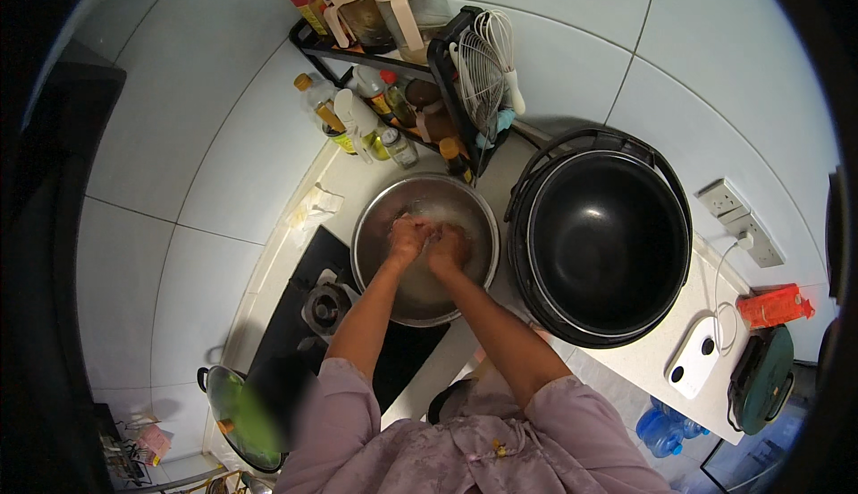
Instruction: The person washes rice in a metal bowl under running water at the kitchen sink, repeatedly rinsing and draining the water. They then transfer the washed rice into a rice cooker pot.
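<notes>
A round stainless steel basin (429, 306) of cloudy liquid stands in front of me on the counter, beside the gas stove. Both my hands are down inside it, close together near its middle. My left hand (407, 236) looks wet, with its fingers bent inward. Something pinkish shows at its fingertips, but I cannot make out whether it is a separate thing. My right hand (449, 247) is partly under the liquid, and its fingers are hidden. Whatever lies between the hands is blurred.
To the right sits a large black pot (603, 246). Behind the basin stands a black rack (442, 58) with bottles and pitchers; a skimmer (479, 75) and whisk (499, 45) hang there. The gas burner (327, 307) is at left. A white corded device (694, 356) lies right.
</notes>
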